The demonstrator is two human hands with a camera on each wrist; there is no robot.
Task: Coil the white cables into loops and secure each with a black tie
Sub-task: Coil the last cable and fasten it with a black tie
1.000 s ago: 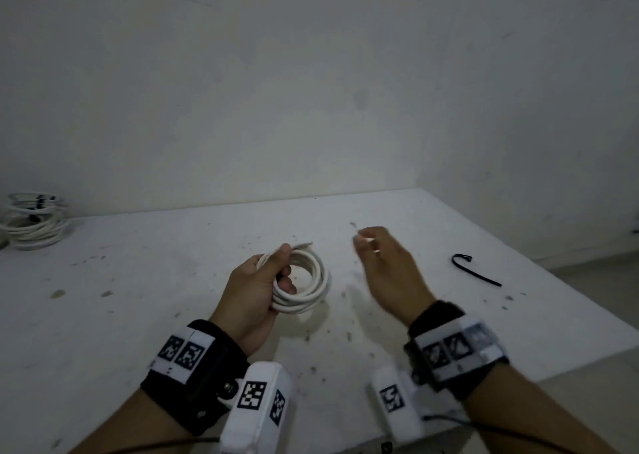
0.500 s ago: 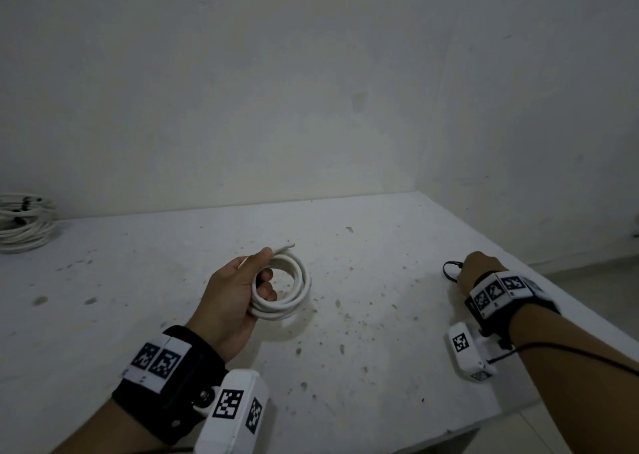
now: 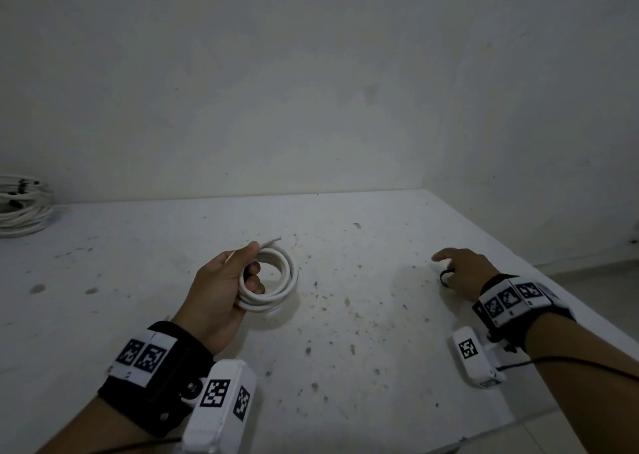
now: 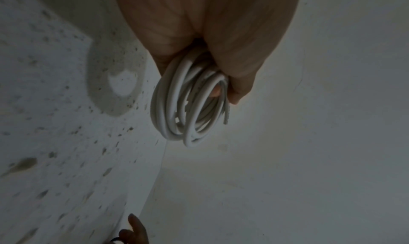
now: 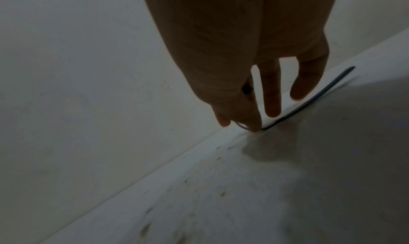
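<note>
We held the coiled white cable point(image 3: 273, 280) in our left hand point(image 3: 221, 291), just left of the middle of the white table point(image 3: 345, 332). The thumb lay over the top of the loops and the fingers curled through the ring from beneath, so the grip was closed round the bundle. The coil hung above the surface, casting a ring-shaped shadow, and one cut end of the cable poked out past the thumb toward one o'clock. From the left wrist, the loops point(image 4: 190, 104) sat stacked side by side, gathered in the palm.

Our right hand point(image 3: 463, 273) was out at three o'clock from the coil, well apart from it, palm down on the table near the right edge. The thumb and forefinger were pinched narrowly on the black tie point(image 5: 309, 99) at its curved end; the other fingers point(image 5: 273, 97) hung straight and loose. The rest of the tie trailed away, lying along the table.

At ten o'clock, far off by the wall, lay a pile of coiled cables point(image 3: 20, 208).
</note>
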